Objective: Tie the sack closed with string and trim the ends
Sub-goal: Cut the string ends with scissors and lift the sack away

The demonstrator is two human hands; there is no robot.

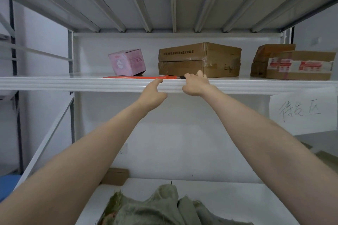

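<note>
As the left hand (152,95) touches the string (139,77), forefinger straight, the sack (164,206) lies below. The right hand (196,85) looks curled; its grip is unclear.

Soft even light, perhaps wide-angle bowing

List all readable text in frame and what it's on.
"待发区": handwritten on the white sheet below the shelf edge, on the right.
Pink box: printing too blurred to read.
Large cardboard box: a row of characters along the front and small marks on its side, too small to read.
Taped box: red print on the tape, blurred and unreadable.
</note>
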